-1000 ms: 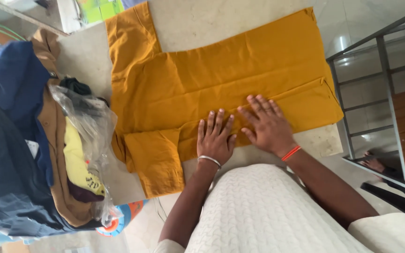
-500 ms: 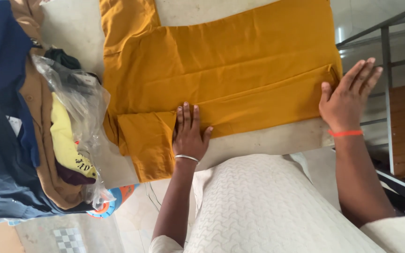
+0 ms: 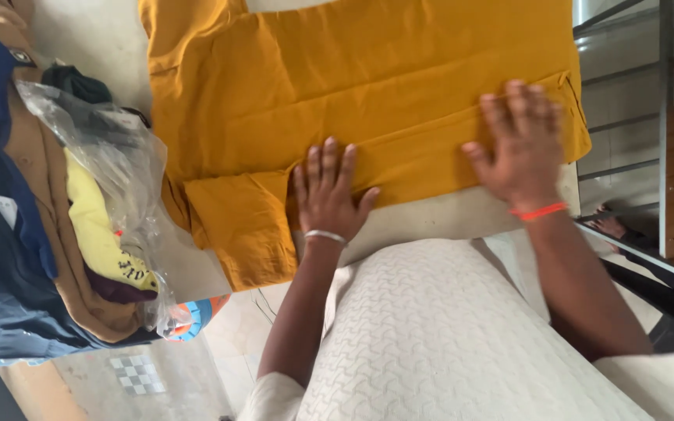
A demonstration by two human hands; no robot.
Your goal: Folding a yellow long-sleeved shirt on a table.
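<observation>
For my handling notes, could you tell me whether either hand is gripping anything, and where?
Nothing is gripped. The left hand and right hand lie flat, fingers spread, on the mustard-yellow cloth garment near its front folded edge.

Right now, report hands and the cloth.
Left hand flat on the mustard garment, nothing gripped. Right hand flat near its right edge. Clothes pile off to the left, apart.

Two hands (image 3: 325,195); one mustard garment (image 3: 368,86); perhaps one plastic bag (image 3: 111,156)
</observation>
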